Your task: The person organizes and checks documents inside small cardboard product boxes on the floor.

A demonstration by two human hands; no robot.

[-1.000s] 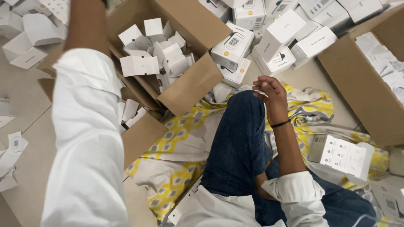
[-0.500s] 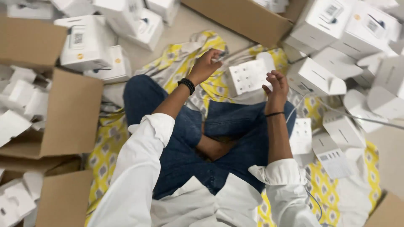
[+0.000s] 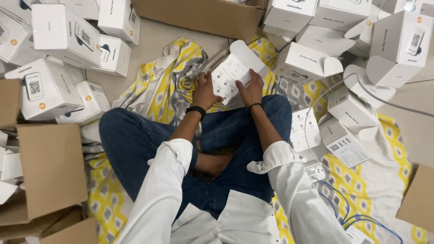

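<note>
Gripping a flat white carton — left hand, right hand.

white boxes crowd the left, more white boxes the right. a cardboard box blocks the far side. bare floor lies open between.
</note>
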